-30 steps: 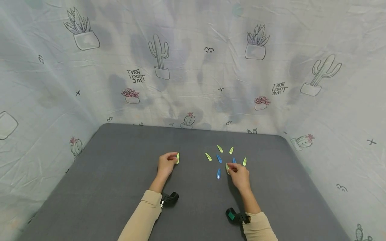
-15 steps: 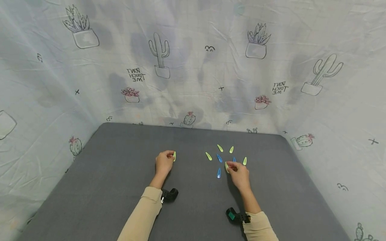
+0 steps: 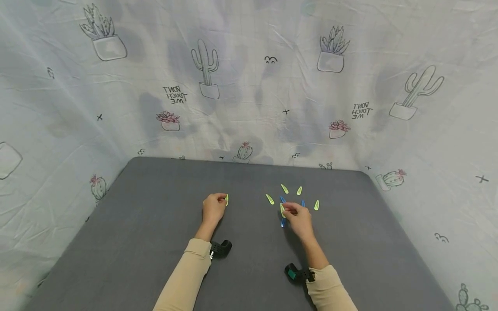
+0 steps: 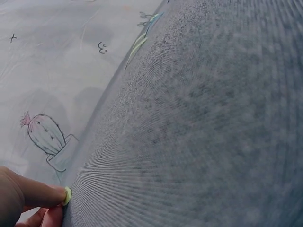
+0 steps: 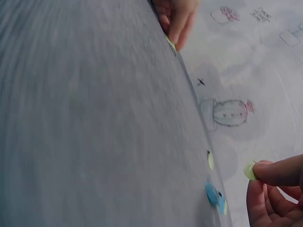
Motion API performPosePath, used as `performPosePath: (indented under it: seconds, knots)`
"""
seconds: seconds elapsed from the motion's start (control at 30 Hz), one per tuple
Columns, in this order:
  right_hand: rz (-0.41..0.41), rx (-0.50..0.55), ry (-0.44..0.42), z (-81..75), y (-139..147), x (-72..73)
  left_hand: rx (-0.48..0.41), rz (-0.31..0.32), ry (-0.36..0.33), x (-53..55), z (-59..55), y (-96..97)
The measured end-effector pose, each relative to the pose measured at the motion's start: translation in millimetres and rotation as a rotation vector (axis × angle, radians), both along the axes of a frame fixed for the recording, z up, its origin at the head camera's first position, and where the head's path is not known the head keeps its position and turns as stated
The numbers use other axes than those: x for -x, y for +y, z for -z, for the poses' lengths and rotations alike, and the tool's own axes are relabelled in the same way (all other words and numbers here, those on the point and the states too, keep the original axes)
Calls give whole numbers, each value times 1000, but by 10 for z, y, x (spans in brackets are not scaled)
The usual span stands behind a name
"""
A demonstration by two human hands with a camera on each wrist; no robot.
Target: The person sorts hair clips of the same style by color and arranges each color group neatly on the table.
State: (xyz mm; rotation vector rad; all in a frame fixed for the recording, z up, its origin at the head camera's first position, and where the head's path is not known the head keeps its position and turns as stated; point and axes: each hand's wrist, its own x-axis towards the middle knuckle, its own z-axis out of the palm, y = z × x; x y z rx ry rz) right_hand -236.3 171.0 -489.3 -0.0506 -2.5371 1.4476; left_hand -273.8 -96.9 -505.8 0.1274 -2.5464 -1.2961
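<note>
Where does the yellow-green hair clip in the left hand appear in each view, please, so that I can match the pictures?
Head: the hair clip is slightly left of centre, below mid-height, pinched by the left hand.
Left wrist: low, towards the left edge, the hair clip.
Right wrist: near the top, just right of centre, the hair clip.
Shared landmark: the pink-flowered cactus printed on the backdrop.

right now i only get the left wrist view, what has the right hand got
Observer: The right hand pinches a yellow-green hair clip.
Operator: raised or resting
Observer: Raised: the right wrist view shows it above the table, with the patterned cloth behind.
Operator: what's lying around it
Observer: In the head view, three blue clips and four loose yellow-green clips.
</note>
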Motion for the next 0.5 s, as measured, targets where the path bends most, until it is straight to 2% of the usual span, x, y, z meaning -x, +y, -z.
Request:
performPosePath:
  seconds: [0.1,0.2,0.33,0.5]
  knots:
    - [-42,68,-5,-14,-103,-2,2,2,2,7,9,9]
    - [-93,153,-25,-121,-238,-49,15,4,19,10,17,15]
    - [-123,215,-69,-272,-441,-107,17,0,33,9,20,17]
    - [-155,269,-109,-124,-626,45,15,-8,20,6,25,6]
